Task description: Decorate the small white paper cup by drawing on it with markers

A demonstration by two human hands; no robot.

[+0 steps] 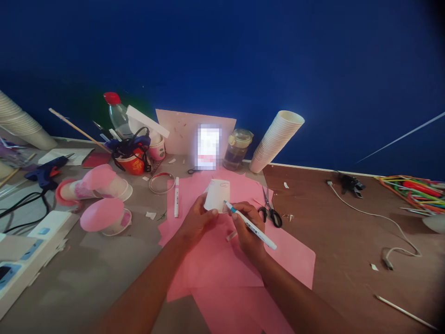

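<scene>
My left hand (199, 217) is closed around a white paper cup (216, 197) that is turned upside down, with small outlined marks near its upper end. In my right hand (248, 227) is a white marker (257, 232) with a blue-green tip end, which meets the cup's lower right side. Pink paper sheets (215, 264) lie beneath both hands. To the left of the cup rests another white marker (177, 197). Scissors with black handles (270, 214) lie just right of my right hand. A small pale piece, perhaps the marker's cap (231, 236), lies below the cup.
A leaning stack of paper cups (276, 141), a glass jar (238, 148) and a blurred bright screen (208, 146) stand behind. Leftward are pink-trimmed cups (104, 218), a glue gun (47, 174) and a power strip (31, 260). A white cable (375, 215) lies right.
</scene>
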